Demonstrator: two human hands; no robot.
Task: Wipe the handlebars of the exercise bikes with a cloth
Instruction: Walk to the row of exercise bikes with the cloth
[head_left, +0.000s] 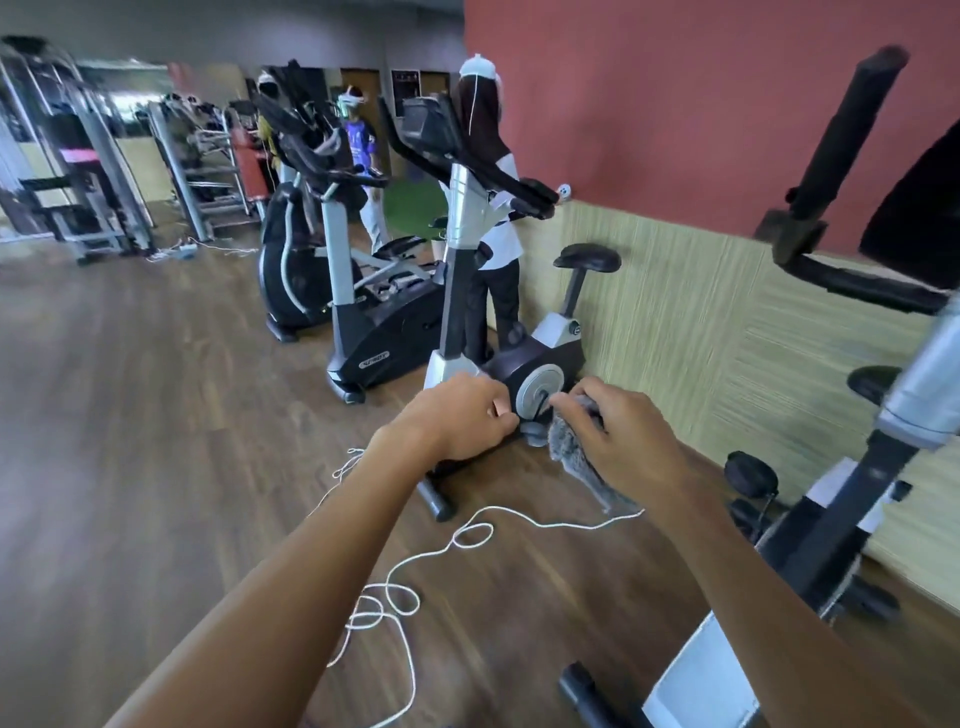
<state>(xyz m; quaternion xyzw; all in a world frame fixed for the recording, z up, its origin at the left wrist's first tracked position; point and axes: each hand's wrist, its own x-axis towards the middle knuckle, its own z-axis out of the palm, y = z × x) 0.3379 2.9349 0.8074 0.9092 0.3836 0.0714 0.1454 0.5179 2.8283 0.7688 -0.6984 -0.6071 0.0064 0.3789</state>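
My right hand (618, 431) grips a grey fuzzy cloth (571, 447) that hangs down below the palm. Beside it, my left hand (457, 415) has its fingers curled and holds nothing that I can see. Both hands are held out in mid-air at the centre of the view. Behind them stands an exercise bike (524, 364) whose black handlebars (514, 184) rise well above my hands. A nearer bike (841, 467) stands at the right, its black handlebar (841, 140) reaching up to the top right.
A person in a white top (493, 223) stands behind the middle bike by the wall. More bikes (358, 291) and weight machines (78, 171) line the back left. A white cord (395, 587) lies looped on the wooden floor below my arms.
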